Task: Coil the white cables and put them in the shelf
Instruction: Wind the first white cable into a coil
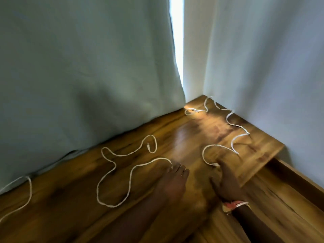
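A glossy brown wooden tabletop (184, 135) with dark grain streaks fills the lower view — its surface catches a bright sheen near the far corner. A pale green fabric curtain (84, 71) hangs behind it, touching the wood, and a plain white wall (266, 64) stands to the right — a strip of daylight (177, 41) between them.

Both hands stretched forward, palms down: left hand (172, 183) with fingers curled together at the tips, right hand (226, 181) spread, bangles at the wrist.
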